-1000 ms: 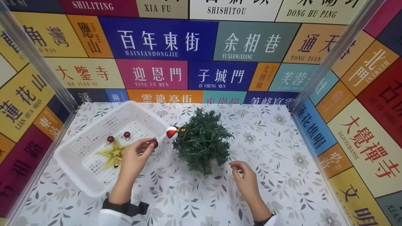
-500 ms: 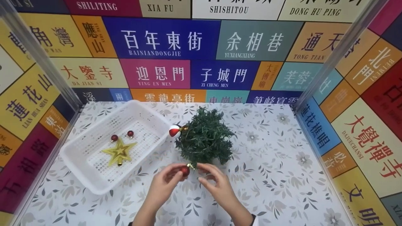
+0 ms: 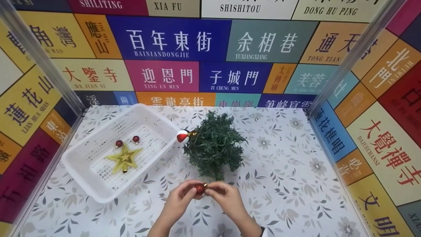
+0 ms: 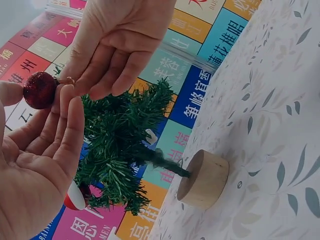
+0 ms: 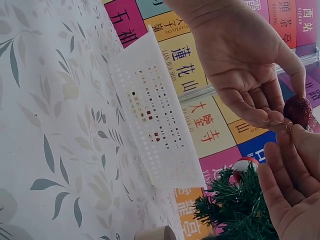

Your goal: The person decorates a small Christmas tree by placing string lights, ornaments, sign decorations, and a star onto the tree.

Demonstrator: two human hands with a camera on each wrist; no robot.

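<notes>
A small glittery red Christmas ball [image 3: 200,188] is held just in front of the tree. My left hand [image 3: 176,201] pinches its round body between thumb and fingers. With thumb and fingertips, my right hand [image 3: 232,201] pinches the gold cap and loop [image 5: 289,127] of the same ball. Behind both hands stands a small green artificial Christmas tree [image 3: 215,144]. Its round wooden base [image 4: 204,180] shows in the left wrist view. A red and white ball [image 3: 183,136] hangs on the tree's left side.
A white perforated plastic basket [image 3: 82,182] stands to the left of the tree. Inside lie a gold star topper [image 3: 125,158] and two red balls, one nearer the left [image 3: 119,143]. Colourful sign-printed walls [image 3: 169,39] enclose the floral-patterned table [image 3: 279,197].
My left hand has carried the red ball from above the basket's right side to the tree's front. The right hand has come in leftward and taken hold of its cap.
</notes>
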